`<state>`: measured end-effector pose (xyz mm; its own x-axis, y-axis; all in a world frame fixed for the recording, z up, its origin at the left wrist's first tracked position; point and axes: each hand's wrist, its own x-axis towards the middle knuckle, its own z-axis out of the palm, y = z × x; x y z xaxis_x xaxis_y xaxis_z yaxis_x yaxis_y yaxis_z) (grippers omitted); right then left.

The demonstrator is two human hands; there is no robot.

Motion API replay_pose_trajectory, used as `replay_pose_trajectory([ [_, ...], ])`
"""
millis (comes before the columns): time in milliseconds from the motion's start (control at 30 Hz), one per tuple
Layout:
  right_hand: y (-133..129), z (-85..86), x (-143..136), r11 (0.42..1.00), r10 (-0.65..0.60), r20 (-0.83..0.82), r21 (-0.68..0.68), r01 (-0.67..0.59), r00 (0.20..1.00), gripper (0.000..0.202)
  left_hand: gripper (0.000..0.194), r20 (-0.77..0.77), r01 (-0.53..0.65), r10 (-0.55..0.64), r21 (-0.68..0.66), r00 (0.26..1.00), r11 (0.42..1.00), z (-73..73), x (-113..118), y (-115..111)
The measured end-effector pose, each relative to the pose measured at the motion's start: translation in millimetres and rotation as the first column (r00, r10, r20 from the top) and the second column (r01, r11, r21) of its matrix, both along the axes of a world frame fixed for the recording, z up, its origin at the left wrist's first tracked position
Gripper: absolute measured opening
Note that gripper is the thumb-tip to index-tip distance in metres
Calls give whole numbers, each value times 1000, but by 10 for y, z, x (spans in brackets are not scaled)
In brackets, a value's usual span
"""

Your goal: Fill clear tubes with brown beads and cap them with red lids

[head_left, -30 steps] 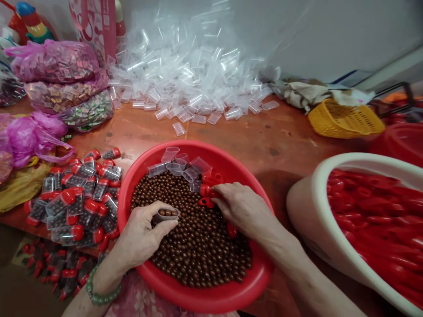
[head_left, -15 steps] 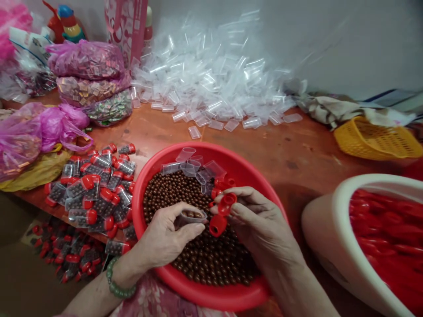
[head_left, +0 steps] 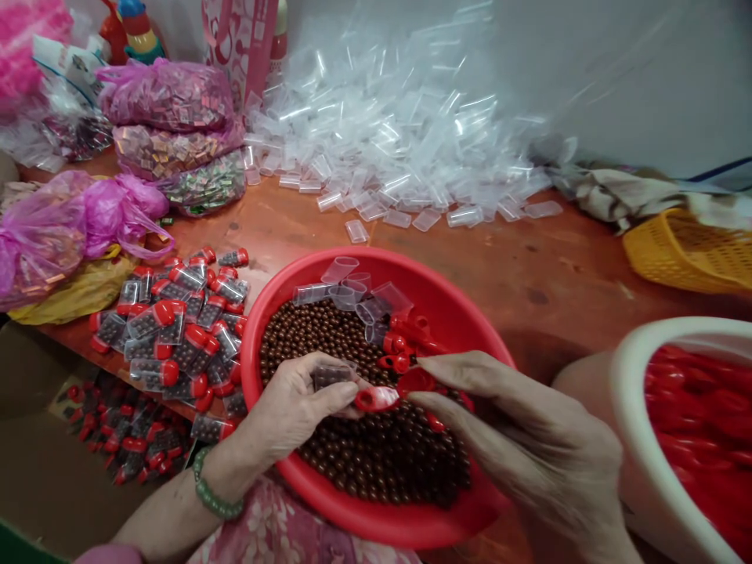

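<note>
My left hand (head_left: pixel 294 407) is closed around a small clear plastic container (head_left: pixel 334 375) filled with brown balls. At the container's mouth sits a red flip cap (head_left: pixel 376 399), its hinged lid swung out to the right. The thumb and forefinger of my right hand (head_left: pixel 522 439) pinch that lid. Both hands hover over a red basin (head_left: pixel 423 274) of loose shiny brown balls (head_left: pixel 381 462). Several clear empty containers (head_left: pixel 341 294) and more red caps (head_left: pixel 414 325) lie on the balls at the basin's far side.
Filled, red-capped containers (head_left: pixel 176 321) are heaped left of the basin, with more in a box (head_left: pixel 29 399) below the table edge. Clear containers (head_left: pixel 399 141) pile against the wall. A white tub (head_left: pixel 623 392) of red caps stands right, near a yellow basket (head_left: pixel 675 251). Pink bags (head_left: pixel 170 98) stack left.
My right hand has brought the red cap left and down onto the container's mouth. My left hand has tilted the container, so its side now shows. The view has shifted slightly.
</note>
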<state>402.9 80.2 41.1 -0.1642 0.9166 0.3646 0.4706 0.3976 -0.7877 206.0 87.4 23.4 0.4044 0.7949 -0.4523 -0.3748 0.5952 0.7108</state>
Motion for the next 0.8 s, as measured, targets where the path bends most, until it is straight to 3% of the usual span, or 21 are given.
replay_pose_trajectory([
  [67,36,51,15,993,90,151,56,-100,984,32,42,30,-35,36,-32,999,999,-15,-1,-1],
  [200,102,75,-33,959,248,342,46,-280,906,25,41,43,-81,83,-59,996,995,-27,-8,5],
  [433,124,-67,-109,916,344,349,79,-394,872,33,39,24,-103,104,-33,994,994,-23,-25,33],
  [600,83,-135,-128,933,301,326,94,-347,896,45,33,-33,-46,46,8,998,999,-12,-34,39],
  [700,120,-89,-99,959,277,141,17,-282,950,44,25,-67,6,-1,73,998,997,-1,-43,38],
  [800,178,-13,-70,986,144,-52,-77,-148,988,45,15,-246,83,-19,253,969,964,18,-43,38],
])
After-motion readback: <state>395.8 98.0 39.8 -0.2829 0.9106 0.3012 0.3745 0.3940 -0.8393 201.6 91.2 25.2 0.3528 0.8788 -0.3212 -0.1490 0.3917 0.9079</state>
